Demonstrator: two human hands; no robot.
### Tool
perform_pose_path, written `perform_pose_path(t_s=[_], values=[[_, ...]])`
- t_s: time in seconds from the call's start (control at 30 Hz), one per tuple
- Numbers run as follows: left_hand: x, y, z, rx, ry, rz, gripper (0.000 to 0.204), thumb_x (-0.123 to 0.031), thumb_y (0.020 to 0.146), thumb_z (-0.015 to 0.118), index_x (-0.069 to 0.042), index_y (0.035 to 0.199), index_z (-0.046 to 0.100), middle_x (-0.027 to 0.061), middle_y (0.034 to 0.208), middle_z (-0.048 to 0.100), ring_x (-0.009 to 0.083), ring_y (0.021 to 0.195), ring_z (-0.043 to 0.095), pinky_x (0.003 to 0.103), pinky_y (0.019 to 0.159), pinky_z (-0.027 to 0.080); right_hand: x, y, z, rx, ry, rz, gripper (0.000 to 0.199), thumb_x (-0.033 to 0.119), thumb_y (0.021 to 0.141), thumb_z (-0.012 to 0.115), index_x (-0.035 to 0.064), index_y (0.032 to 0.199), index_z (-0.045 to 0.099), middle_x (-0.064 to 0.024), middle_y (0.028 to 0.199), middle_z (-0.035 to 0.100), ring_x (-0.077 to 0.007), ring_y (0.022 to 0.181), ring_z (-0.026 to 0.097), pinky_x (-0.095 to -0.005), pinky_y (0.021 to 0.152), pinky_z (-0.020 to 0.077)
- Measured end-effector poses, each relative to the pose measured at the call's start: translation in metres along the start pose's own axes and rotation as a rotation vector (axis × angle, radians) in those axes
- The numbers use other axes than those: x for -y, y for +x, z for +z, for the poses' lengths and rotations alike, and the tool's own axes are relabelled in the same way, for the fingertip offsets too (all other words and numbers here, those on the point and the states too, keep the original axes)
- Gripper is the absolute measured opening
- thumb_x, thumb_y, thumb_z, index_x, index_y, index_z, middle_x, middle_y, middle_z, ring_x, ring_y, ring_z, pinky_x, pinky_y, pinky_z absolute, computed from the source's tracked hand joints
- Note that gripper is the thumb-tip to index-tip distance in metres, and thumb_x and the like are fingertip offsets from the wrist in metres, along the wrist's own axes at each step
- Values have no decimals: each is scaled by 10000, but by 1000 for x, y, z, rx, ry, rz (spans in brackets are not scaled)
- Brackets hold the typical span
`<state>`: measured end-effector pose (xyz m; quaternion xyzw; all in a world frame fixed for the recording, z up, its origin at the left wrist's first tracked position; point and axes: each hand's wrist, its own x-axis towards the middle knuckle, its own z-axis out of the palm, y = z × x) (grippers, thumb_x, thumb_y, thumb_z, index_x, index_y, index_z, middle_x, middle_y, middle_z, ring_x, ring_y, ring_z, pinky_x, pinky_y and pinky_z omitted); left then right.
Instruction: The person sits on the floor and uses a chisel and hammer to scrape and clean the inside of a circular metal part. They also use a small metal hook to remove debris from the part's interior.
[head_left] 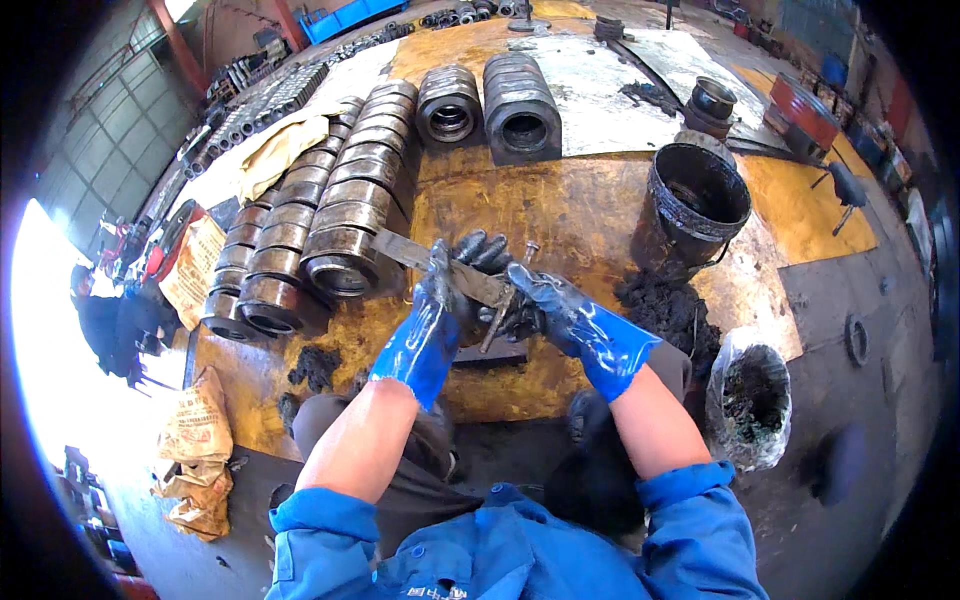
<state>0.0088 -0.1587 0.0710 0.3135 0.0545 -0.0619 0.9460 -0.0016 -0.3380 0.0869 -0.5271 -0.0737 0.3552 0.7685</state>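
Where hands [480,295] work: rings [340,215], bucket [690,205].

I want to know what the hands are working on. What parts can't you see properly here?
Head view:
- Small dark part under the flat grey metal strip: covered by the left hand and right hand in blue rubber gloves.
- Inside the black round bucket: too dark.
- Far bench parts: too small, bent by the lens.

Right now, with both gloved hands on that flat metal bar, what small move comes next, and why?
Probably slide the flat metal bar toward the nearest steel ring. Its far end already meets that ring, while the left hand and right hand clamp the near end, a bolt alongside.
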Motion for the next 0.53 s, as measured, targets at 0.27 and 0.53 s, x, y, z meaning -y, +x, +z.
perform_pose_path(t_s=[0.27,0.53], values=[[6,7,-12,23,157,-192,566,-482,992,427,-15,1308,478,191,1275,553,341,1109,577,474,960,475,-21,37,-14,49,282,30,354,320,922,625,60,1161,603,-74,925,681,-209,731,666,-379,637,571],[-73,-3,-60,-89,396,154,711,-547,944,512,-39,1427,390,157,1387,503,251,1268,479,400,1079,343,-1,54,-57,-323,127,-22,129,216,912,649,122,996,619,-32,720,585,-208,663,578,-418,689,524]])
